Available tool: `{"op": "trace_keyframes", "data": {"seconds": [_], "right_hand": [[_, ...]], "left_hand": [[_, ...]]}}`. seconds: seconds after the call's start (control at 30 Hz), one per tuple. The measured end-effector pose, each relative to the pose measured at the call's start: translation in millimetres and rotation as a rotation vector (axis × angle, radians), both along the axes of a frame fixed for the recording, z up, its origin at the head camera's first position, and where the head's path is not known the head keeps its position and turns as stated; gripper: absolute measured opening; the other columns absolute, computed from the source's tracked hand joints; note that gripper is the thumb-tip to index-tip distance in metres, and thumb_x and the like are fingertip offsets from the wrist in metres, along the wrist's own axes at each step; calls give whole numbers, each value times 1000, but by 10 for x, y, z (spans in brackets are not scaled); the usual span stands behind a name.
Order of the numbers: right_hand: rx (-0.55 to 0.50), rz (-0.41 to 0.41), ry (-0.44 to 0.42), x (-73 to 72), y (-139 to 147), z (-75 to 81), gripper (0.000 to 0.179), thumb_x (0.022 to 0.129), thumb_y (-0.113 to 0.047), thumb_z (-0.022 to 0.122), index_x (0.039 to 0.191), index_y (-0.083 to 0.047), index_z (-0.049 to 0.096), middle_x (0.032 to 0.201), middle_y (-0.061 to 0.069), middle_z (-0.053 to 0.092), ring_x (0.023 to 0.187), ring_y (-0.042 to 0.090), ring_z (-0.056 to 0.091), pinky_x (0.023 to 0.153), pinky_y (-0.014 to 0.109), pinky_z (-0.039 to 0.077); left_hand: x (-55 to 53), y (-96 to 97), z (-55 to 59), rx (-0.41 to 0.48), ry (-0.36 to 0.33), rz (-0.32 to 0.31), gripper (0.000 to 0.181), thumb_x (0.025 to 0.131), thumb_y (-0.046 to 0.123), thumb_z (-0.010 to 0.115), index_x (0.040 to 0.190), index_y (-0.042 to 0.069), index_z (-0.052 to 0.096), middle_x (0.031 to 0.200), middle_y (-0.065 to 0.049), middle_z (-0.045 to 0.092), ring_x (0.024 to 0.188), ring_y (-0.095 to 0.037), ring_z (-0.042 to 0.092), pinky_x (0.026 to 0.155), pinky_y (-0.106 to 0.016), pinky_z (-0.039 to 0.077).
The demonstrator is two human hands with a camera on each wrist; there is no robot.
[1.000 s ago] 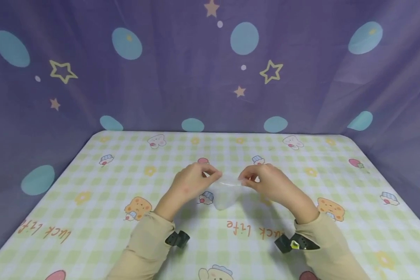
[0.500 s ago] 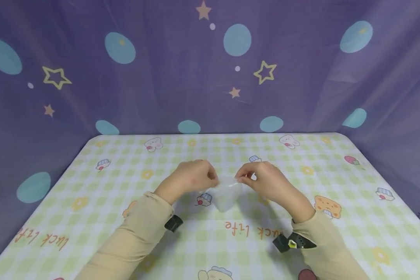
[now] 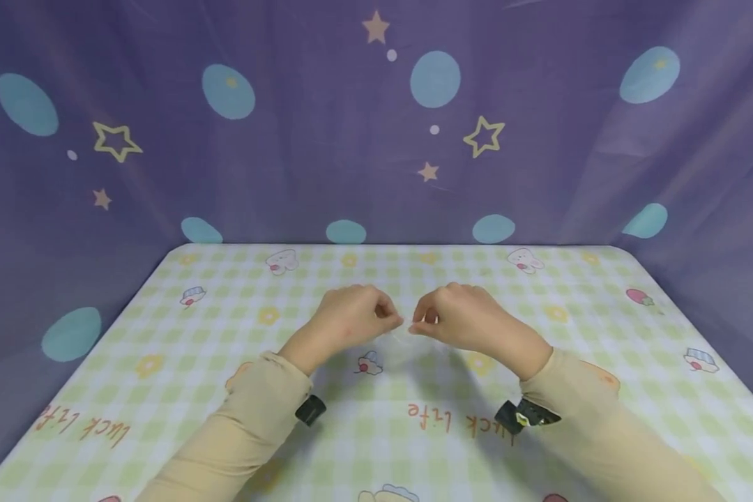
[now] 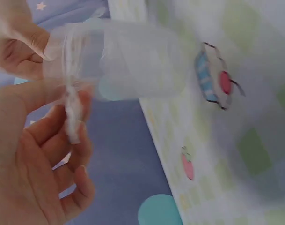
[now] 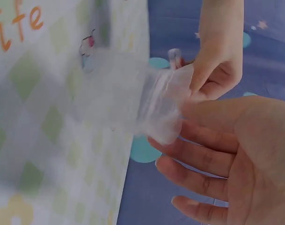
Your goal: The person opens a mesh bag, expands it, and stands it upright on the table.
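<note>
A small see-through plastic zip bag (image 4: 137,61) is held up by its top edge between both hands, its body hanging below. My left hand (image 3: 345,317) pinches one end of the edge with thumb and forefinger, the other fingers loosely bent. Facing it, my right hand (image 3: 467,317) pinches the opposite end. In the right wrist view the bag (image 5: 109,91) has a ridged seal band just under its mouth, and the right thumb and forefinger lie on that edge. Nothing shows inside the bag. From the head view the bag is faint against the checked cloth.
Below the hands spreads a table with a green-and-white checked cloth (image 3: 219,335) printed with cartoons and lettering. A purple curtain (image 3: 314,153) with stars and blue ovals hangs behind. A black wrist camera (image 3: 311,410) sits at the left cuff, another wrist camera (image 3: 508,417) at the right.
The two hands have drawn closer together, fingertips now almost meeting. The left wrist has turned and its forearm swung outward, and the right forearm has swung outward too. The bag stays pinched.
</note>
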State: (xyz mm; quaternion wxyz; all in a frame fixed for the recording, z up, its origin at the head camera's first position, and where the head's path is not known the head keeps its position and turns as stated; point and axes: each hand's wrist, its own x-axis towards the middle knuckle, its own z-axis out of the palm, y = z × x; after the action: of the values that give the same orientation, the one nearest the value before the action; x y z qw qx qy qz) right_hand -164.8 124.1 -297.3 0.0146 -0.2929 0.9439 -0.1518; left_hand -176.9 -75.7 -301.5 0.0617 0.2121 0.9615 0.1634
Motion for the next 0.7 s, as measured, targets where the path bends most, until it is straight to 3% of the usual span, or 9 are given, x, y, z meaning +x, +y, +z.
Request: {"op": "trace_keyframes", "data": {"seconds": [0.13,0.3,0.5,0.7], "right_hand": [[81,8,48,-2,-13,-24,9,88,-24,75,94,-16,77,77,-10,68,66,6,61,59,31,51],[112,11,34,-38,-26,-83,8,88,-24,76,90,-17,77,75,-9,67,66,7,60,62,33,52],[103,1,-17,-69,13,-65,4,89,-20,73,89,-20,77,79,-12,67,71,6,61,65,34,52],[52,13,-68,-62,13,13,4,90,-22,74,90,-19,77,76,-14,65,67,2,57,60,29,49]], "left_hand": [[26,-36,-45,55,32,9,14,93,39,67,89,29,76,79,19,66,66,-3,57,64,-34,47],[89,-74,-50,63,26,32,12,91,31,64,83,29,74,77,18,65,63,-5,57,65,-35,48],[125,-154,-49,-11,-50,76,6,84,26,69,81,29,73,91,14,66,66,-12,55,68,-38,45],[125,-203,-24,32,-173,60,11,83,28,72,94,27,73,84,14,67,68,-11,58,71,-39,45]]}}
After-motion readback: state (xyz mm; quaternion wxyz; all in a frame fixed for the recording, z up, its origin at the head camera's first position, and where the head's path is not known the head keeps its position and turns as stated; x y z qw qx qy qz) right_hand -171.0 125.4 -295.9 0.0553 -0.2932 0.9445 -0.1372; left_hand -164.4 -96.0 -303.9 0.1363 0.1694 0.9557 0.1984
